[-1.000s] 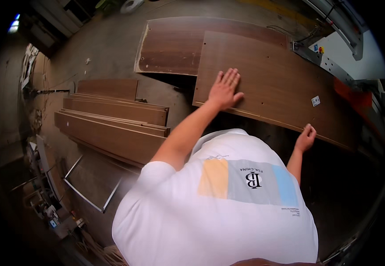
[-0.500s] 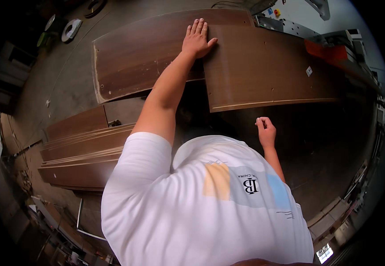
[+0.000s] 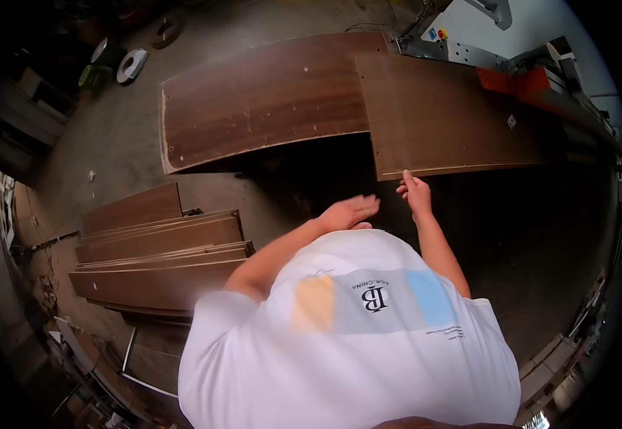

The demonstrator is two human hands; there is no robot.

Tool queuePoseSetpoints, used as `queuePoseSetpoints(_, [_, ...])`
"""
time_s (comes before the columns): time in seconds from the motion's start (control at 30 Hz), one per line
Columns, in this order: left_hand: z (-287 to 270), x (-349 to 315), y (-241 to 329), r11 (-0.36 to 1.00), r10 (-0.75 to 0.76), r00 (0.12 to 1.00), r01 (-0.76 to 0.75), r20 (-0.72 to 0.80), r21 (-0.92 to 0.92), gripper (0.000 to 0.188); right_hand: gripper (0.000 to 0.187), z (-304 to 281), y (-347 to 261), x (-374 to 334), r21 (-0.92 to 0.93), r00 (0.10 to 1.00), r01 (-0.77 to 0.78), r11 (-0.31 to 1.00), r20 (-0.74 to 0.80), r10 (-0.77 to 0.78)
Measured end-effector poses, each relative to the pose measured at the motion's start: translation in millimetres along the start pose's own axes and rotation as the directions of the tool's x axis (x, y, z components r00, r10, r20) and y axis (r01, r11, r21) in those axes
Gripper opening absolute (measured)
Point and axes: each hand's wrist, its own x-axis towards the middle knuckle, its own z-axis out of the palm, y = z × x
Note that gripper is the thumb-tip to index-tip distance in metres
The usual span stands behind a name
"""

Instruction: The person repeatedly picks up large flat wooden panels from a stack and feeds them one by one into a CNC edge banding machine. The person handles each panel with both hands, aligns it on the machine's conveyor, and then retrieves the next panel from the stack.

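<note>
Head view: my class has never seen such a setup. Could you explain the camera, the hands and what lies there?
No robot here: these are a person's bare hands, seen by a fisheye camera on the head, looking down past a white T-shirt. The lens bends straight edges. The right hand is at the near edge of a brown board with a white label; whether it grips is unclear. The left hand, blurred, is open before the body, apparently empty. The labelled board overlaps a scuffed brown board; at left lies a stack of brown panels.
</note>
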Motion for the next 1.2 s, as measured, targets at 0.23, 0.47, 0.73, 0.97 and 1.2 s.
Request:
queuePoseSetpoints(0.23, [8.5,-92.9,1.3,0.514,-0.848,0.495,0.856,-0.189,-0.061,0.03,0.047,-47.6,22.1,31.7,0.128,0.991,0.051,0.99,-0.125,-0.035])
queuePoseSetpoints(0.47, [16.0,-119.2,30.6,0.342,-0.912,0.284,0.924,-0.295,-0.168,0.04,0.046,-104.9,36.0,56.6,0.21,0.984,0.091,0.973,-0.168,-0.056])
queuePoseSetpoints(0.73, [-1.7,80.8,101.9,0.809,-0.497,0.746,0.583,-0.444,0.074,0.053,0.037,-143.1,44.4,58.2,0.723,0.969,-0.112,0.682,-0.073,0.236])
queuePoseSetpoints(0.97, [1.6,197.7,178.3,0.916,0.32,0.902,-0.218,-0.288,0.336,0.055,0.068,-92.1,1.7,-33.4,0.911,0.86,-0.398,0.105,0.41,-0.303])
queuePoseSetpoints(1.2, [68.5,9.6,-0.7,0.538,-0.836,0.478,0.811,-0.271,-0.229,0.045,0.071,-86.2,-30.7,-100.3,0.638,0.489,-0.486,0.597,0.765,-0.419])
